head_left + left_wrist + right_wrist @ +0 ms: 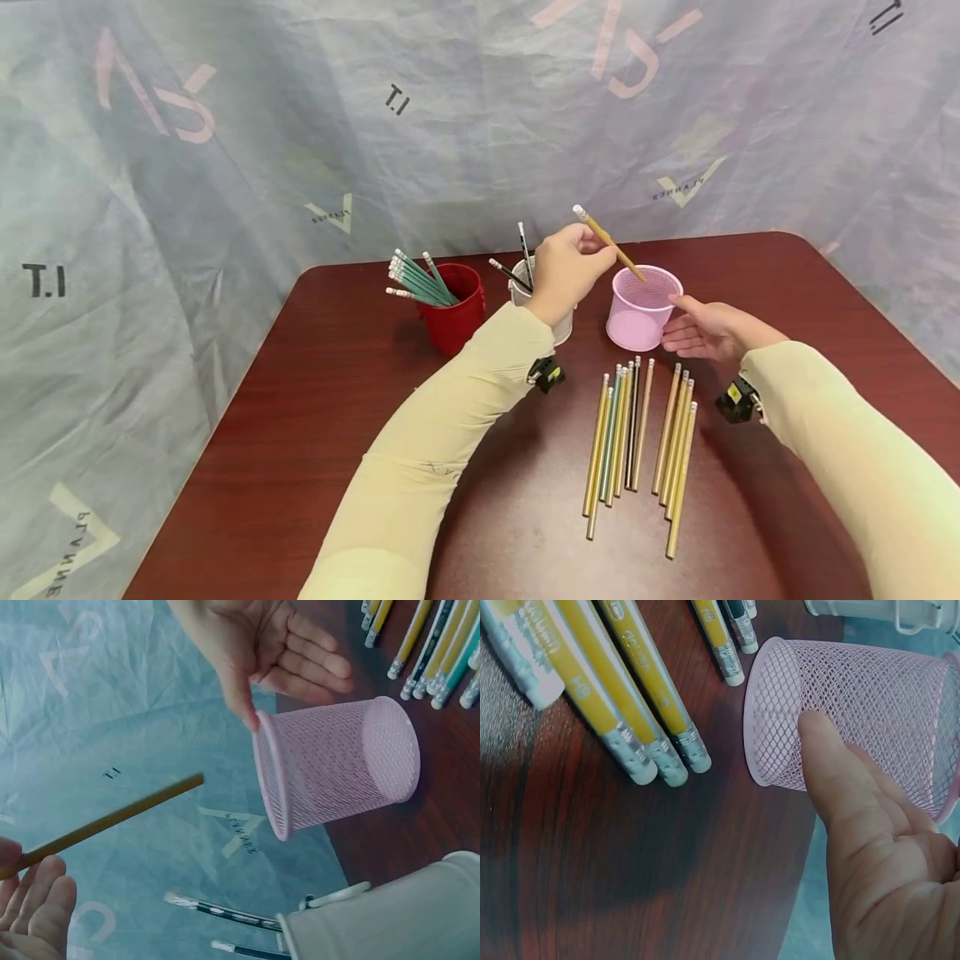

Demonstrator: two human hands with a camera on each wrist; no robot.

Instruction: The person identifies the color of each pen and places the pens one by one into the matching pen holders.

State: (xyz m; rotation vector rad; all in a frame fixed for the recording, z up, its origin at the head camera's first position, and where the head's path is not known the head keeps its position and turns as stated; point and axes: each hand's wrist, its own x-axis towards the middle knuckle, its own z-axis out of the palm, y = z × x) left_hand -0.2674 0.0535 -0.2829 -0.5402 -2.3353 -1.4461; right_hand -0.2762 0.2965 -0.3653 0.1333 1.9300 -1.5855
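My left hand (pixel 567 271) pinches a yellow pencil (pixel 611 243) near its middle, eraser end up and to the left. The pencil's lower end overlaps the opening of a pink mesh cup (pixel 636 321) in the head view; in the left wrist view that end (pixel 191 781) appears apart from the rim. Beside the cup is my right hand (pixel 712 329), thumb at the rim and the other fingers extended along the outside. Behind my left wrist, partly hidden, stands a white bucket (pixel 562 327) with black pencils (pixel 523 250) in it.
A red bucket (pixel 457 327) holding several green pencils (pixel 412 279) stands at the back left. In front of the pink cup, yellow, green and black pencils (pixel 648 433) lie in two loose groups on the dark red table (pixel 315 400). A printed cloth (pixel 465 108) hangs behind.
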